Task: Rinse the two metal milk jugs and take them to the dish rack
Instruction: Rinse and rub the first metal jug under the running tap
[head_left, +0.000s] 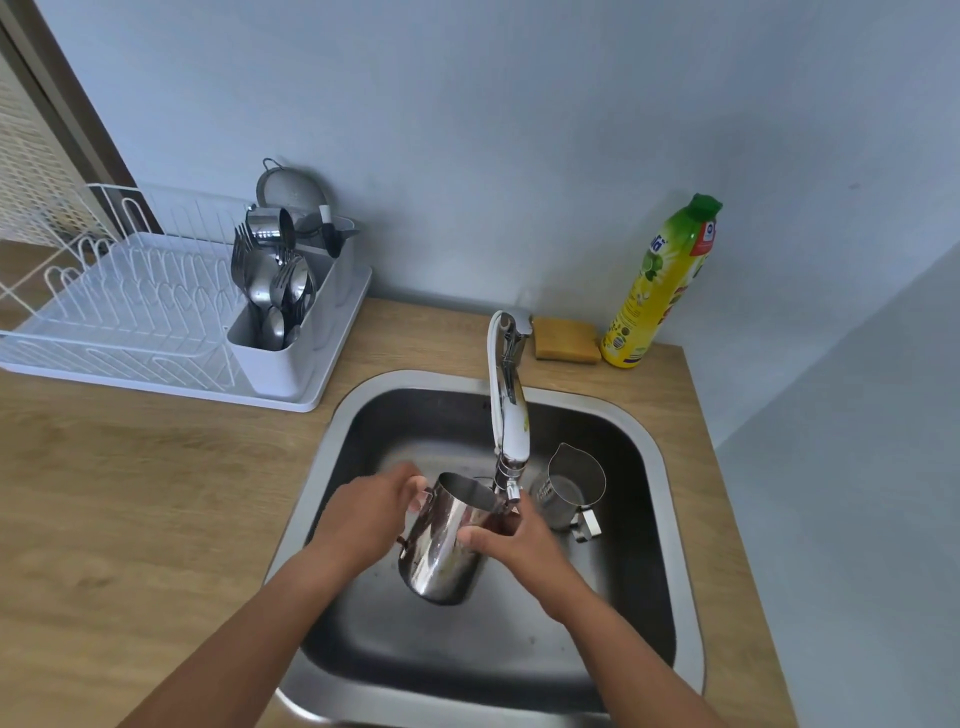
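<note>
Both my forearms reach over the sink (670, 519), where my left hand (371, 512) grips the handle of the first jug (447, 545) and my right hand (511, 538) wraps its fingers (475, 538) around the wall, tilting it under the tap (511, 415). Just beyond my right fingers, the second jug (571, 488) waits in the basin. Neither has reached the dish rack (156, 312), well off past my left fingers on the table (130, 493).
</note>
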